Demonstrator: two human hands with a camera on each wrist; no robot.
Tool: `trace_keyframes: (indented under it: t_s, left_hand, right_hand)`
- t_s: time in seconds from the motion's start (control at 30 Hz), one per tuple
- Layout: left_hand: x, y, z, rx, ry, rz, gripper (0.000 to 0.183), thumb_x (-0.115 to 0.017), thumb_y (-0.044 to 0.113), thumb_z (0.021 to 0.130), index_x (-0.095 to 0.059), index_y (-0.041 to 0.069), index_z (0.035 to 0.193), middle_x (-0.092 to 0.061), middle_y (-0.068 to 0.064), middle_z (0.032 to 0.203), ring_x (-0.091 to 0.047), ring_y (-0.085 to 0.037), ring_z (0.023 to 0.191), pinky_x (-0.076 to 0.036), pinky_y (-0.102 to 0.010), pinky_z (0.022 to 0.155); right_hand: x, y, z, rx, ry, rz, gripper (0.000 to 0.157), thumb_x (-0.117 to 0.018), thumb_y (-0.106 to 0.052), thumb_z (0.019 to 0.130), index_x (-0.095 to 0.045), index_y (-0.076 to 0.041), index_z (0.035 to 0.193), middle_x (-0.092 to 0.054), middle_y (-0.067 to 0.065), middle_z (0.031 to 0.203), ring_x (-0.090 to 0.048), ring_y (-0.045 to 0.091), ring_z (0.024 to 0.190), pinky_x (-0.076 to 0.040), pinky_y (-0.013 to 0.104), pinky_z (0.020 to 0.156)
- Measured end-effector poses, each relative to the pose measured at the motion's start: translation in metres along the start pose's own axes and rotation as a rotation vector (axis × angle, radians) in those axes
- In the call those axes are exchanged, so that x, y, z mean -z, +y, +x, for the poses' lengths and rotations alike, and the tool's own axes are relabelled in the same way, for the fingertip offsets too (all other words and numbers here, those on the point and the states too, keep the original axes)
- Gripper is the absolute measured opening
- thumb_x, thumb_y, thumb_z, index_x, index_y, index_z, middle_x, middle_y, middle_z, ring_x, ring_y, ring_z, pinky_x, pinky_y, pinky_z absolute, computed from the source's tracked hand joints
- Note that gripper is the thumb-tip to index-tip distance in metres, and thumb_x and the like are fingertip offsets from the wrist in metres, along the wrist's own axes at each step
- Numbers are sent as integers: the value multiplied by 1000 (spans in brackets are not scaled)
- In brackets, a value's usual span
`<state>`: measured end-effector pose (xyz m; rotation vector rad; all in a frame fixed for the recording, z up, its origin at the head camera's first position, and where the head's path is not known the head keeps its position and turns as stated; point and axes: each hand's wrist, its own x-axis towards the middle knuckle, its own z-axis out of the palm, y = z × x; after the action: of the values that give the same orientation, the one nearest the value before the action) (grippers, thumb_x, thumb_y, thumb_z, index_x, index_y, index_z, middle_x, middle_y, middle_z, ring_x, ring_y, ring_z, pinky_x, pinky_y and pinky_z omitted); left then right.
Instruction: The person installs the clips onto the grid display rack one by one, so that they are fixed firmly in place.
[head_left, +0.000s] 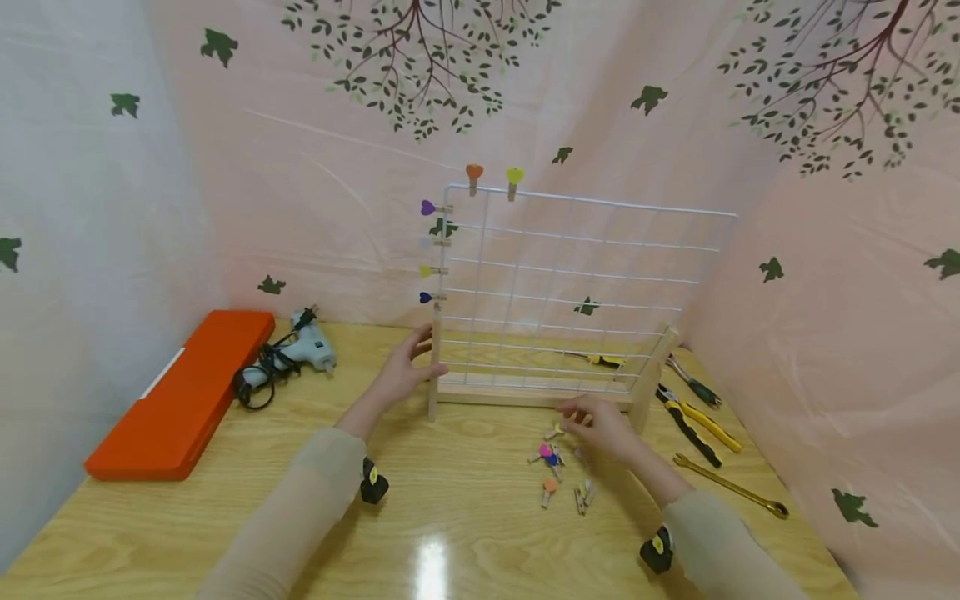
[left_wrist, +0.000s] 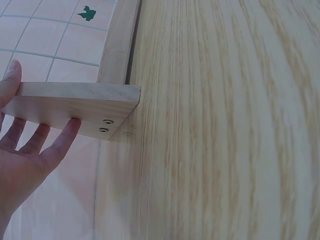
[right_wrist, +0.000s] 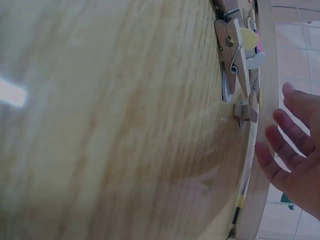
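A white wire grid (head_left: 570, 283) stands in a wooden base, with clothespins topped by coloured hearts along its left and top edges. My left hand (head_left: 405, 367) holds the base's left side board (left_wrist: 75, 102), thumb on one face and fingertips on the other. Just over a loose pile of heart clothespins (head_left: 551, 457), in front of the base, is my right hand (head_left: 600, 427). Its fingers are spread and slightly bent in the right wrist view, with nothing between them. Wooden clothespins (right_wrist: 234, 55) lie beside the fingertips there.
An orange case (head_left: 187, 392) and a glue gun (head_left: 300, 350) with its black cord lie on the left. To the right are yellow-and-black pliers (head_left: 693, 425), a gold wrench (head_left: 731, 486) and a green-handled tool (head_left: 697, 385). A yellow-handled tool (head_left: 603, 361) lies behind the grid.
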<state>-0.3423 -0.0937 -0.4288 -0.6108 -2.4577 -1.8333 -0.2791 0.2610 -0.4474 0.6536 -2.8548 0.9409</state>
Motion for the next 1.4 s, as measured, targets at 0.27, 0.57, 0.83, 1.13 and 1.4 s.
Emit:
trace_keyframes:
  t_s: [0.27, 0.57, 0.83, 1.13, 1.4]
  left_hand:
    - [-3, -2, -2, 15, 0, 9, 81, -69, 21, 77, -22, 18, 142, -28, -10, 143, -34, -31, 127, -42, -45, 91]
    - [-3, -1, -2, 47, 10, 1, 79, -70, 19, 77, -24, 23, 141, -29, -6, 143, -33, -28, 127, -43, -43, 91]
    - [-2, 3, -2, 32, 4, -16, 79, -69, 19, 78, -23, 21, 142, -28, -7, 142, -33, -29, 127, -42, -44, 92]
    - [1, 11, -5, 23, -1, -33, 78, -68, 15, 78, -22, 15, 142, -27, -13, 143, -32, -34, 127, -41, -47, 92]
    - [1, 12, -4, 30, -1, -35, 78, -68, 15, 78, -23, 15, 142, -28, -12, 143, -32, -34, 127, -41, -48, 92]
  right_hand:
    - [-6, 7, 6, 15, -137, -23, 24, -65, -16, 80, -66, -5, 101, -63, 0, 85, -53, 8, 73, -45, 20, 61]
    - [-8, 9, 6, 8, -173, -5, 15, -65, -15, 81, -68, -9, 95, -63, 0, 89, -53, 8, 76, -45, 20, 64]
    - [0, 6, 8, -43, -126, -12, 6, -59, -12, 85, -66, -12, 85, -62, -3, 82, -57, 11, 78, -47, 25, 68]
    - [-2, 6, 14, 50, -168, -94, 6, -66, -12, 80, -68, -9, 85, -63, -4, 77, -55, 5, 69, -46, 20, 61]
    - [8, -7, 13, 57, -117, -70, 5, -64, -13, 82, -64, -10, 85, -60, -5, 75, -53, 5, 66, -45, 20, 56]
